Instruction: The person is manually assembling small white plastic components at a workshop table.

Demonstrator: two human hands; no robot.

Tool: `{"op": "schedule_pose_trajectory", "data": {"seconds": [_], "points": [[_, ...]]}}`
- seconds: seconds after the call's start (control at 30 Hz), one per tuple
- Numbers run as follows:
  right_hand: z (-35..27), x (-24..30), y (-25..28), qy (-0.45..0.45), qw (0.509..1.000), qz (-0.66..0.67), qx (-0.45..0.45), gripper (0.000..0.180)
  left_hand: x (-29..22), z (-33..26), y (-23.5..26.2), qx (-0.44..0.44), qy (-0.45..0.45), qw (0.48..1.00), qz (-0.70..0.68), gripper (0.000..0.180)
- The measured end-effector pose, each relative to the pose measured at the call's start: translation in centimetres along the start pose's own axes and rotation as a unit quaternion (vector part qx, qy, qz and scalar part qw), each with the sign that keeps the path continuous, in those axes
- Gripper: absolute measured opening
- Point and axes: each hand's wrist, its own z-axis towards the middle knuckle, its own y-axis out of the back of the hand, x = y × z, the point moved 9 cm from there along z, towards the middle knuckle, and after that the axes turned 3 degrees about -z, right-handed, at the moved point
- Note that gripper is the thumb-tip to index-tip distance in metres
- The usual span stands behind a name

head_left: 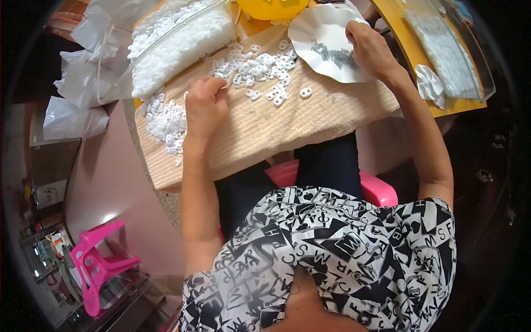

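The left hand (206,105) is curled up almost shut on the tan striped cloth (260,124). Its fingertips pinch something very small and white – too small to tell just what it is. The right hand (369,48) is bent over the white plate (318,33), with its fingers curled down to the small grey metal bits (332,54) that lie on the plate. It touches them, but you cannot tell if it has picked one up.

The cloth covers the desk (415,52), which is orange-yellow at its edge. In the middle of the cloth, near its far side, lies a loose pile of little white plastic pieces (260,69). This pile is between the two hands – just beside the left hand's fingers, and touching the near edge of the plate. A second heap of white pieces (165,123) sits on the left part of the cloth, just left of the left hand.

At the far left corner of the cloth stands a clear plastic bin (177,39) full of more white pieces. Left of the bin lie see-through plastic bags (83,77), white and crumpled. Right of the plate, on the bare desk, is another clear tray of white bits (448,52), with a scrap of white paper (430,83) near it. A yellow bowl (272,8) shows behind the plate.
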Motion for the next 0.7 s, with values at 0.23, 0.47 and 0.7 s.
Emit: {"op": "schedule_pose_trajectory", "data": {"seconds": [0.23,0.47,0.7], "points": [[-0.2,0.6,1.1,-0.025,0.997,0.059,-0.042,0.007,-2.6,0.1,-1.8,-0.012,-0.071,0.997,0.017,0.015],[-0.8,-0.1,1.5,-0.208,0.907,0.367,0.015,0.006,-2.9,-0.6,-0.3,-0.052,-0.001,0.994,-0.1,0.012],[-3.7,9.9,-0.3,-0.195,0.722,0.649,0.142,0.009,-4.3,-5.6,-1.1,-0.039,0.208,0.828,-0.518,0.015]]}}
